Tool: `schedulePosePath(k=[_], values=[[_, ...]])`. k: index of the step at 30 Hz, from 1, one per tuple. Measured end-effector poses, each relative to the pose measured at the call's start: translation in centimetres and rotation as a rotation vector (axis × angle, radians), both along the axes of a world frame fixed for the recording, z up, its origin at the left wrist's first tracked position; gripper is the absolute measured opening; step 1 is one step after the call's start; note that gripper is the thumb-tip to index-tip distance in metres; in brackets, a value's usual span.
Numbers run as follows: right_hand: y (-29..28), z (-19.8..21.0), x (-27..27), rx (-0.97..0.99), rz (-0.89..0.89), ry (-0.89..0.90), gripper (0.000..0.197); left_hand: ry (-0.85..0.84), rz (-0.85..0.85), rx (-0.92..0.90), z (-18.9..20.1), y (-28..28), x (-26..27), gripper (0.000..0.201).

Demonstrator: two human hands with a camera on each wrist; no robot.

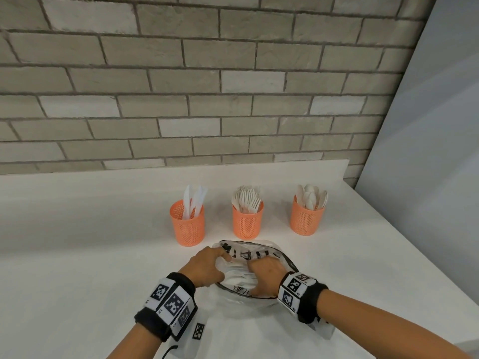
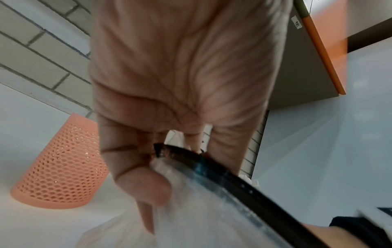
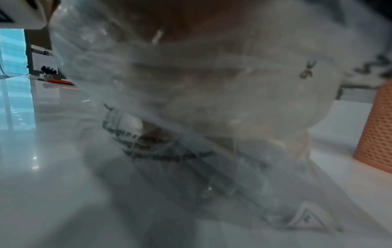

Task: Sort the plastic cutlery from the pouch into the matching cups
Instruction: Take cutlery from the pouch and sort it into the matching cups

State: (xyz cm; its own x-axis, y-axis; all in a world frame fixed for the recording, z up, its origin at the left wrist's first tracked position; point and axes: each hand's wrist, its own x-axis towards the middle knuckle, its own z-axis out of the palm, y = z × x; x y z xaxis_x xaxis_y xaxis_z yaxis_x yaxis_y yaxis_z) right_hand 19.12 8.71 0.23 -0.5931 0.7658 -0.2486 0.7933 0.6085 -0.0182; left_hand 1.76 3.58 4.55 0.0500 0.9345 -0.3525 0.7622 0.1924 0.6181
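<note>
A clear plastic pouch (image 1: 259,251) with a black rim and black print lies open on the white table, just in front of three orange mesh cups. The left cup (image 1: 188,225) holds white knives, the middle cup (image 1: 246,224) forks, the right cup (image 1: 306,220) spoons. My left hand (image 1: 207,265) pinches the pouch's left rim (image 2: 222,176) and keeps the mouth open. My right hand (image 1: 264,275) is inside the pouch, its fingers and thumb curled round a bunch of white cutlery (image 1: 237,277). The right wrist view shows only blurred pouch plastic (image 3: 191,117).
The white table (image 1: 77,242) ends at a grey brick wall behind the cups, and its right edge runs diagonally toward me. The knife cup (image 2: 61,164) stands close to my left hand. Another orange cup (image 3: 377,134) shows at the right.
</note>
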Motion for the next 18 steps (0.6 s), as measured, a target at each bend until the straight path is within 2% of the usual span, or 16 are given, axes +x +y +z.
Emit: schedulePosePath(k=[2, 8, 18], values=[[-0.1, -0.2, 0.0, -0.001, 0.021, 0.031, 0.046, -0.001, 0.005, 0.001, 0.1, 0.1, 0.2, 0.045], [0.0, -0.9, 0.2, -0.016, 0.041, 0.056, 0.062, -0.030, 0.029, -0.014, 0.4, 0.2, 0.6, 0.045], [-0.7, -1.3, 0.1, -0.060, 0.019, 0.067, 0.045, -0.021, 0.034, -0.032, 1.4, 0.5, 0.8, 0.042]])
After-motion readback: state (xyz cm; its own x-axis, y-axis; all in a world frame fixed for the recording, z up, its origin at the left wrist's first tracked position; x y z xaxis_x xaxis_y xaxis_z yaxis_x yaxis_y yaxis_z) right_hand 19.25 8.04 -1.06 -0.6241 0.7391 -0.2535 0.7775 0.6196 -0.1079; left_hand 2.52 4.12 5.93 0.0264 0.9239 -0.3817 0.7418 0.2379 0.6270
